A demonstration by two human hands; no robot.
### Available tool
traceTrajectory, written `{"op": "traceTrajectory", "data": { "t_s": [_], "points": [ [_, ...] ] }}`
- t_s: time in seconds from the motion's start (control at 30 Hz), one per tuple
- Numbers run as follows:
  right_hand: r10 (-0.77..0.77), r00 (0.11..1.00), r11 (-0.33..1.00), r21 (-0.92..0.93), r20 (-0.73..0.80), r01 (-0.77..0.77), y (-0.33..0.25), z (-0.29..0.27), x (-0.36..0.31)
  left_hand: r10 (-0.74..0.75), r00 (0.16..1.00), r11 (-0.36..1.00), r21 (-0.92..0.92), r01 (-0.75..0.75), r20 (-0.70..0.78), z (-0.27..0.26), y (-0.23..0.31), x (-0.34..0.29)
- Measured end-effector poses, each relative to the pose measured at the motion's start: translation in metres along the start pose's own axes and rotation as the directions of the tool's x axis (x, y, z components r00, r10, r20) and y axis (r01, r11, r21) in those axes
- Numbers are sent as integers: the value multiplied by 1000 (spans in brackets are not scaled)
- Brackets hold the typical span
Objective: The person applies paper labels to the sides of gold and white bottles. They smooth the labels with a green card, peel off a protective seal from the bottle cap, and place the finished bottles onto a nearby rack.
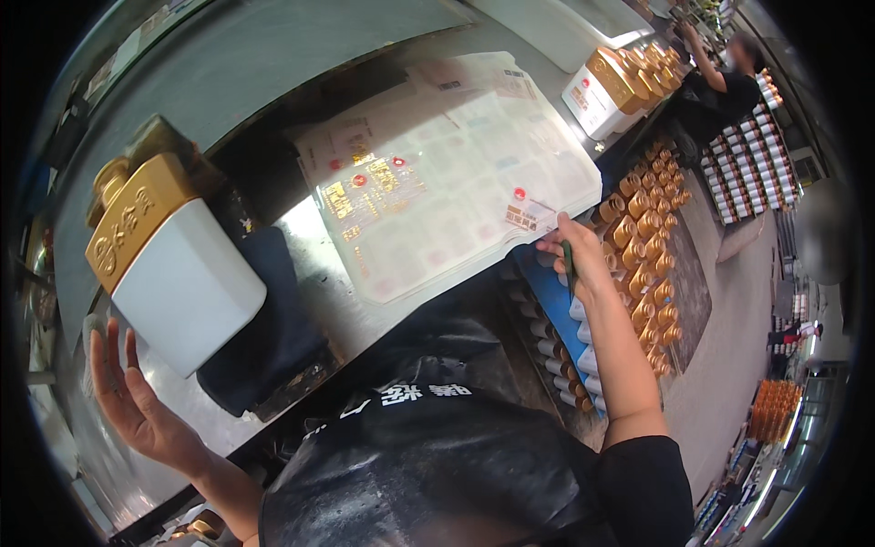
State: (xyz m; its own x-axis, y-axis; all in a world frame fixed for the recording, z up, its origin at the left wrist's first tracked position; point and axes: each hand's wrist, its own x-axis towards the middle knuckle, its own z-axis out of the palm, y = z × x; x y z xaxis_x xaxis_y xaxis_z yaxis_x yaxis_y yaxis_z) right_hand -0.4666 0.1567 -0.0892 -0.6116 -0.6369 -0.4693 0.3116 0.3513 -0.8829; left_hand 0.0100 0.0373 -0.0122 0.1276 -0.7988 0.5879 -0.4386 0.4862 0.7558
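The left hand (150, 415) was open, fingers spread just beside the bottle, contact uncertain; the right hand (588, 260) gripped a slim green tool (570, 263), its fingertips at a printed piece (533, 215), though whether they pinched it could not be told. The gold-and-white bottle (190, 283) lay tilted on a dark pad (296, 305), its visible white face without print. Beyond, on the printed sheets (465, 173), many designs seemed unused. Farther off, a printed bottle (592, 104) looked finished, so this one's visible face appeared yet undone.
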Motion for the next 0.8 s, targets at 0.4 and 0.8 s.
{"op": "traceTrajectory", "data": {
  "t_s": [0.4, 0.8],
  "points": [
    [-738, 586, -161, -931, 333, 327, -65, 48, -88, 295, 842, 855, 269, -444, 452, 17, 21, 19],
    [-220, 520, 870, -76, 825, 488, -108, 290, -141, -146, 968, 901, -377, 216, 206, -6, 5, 3]
  ]
}}
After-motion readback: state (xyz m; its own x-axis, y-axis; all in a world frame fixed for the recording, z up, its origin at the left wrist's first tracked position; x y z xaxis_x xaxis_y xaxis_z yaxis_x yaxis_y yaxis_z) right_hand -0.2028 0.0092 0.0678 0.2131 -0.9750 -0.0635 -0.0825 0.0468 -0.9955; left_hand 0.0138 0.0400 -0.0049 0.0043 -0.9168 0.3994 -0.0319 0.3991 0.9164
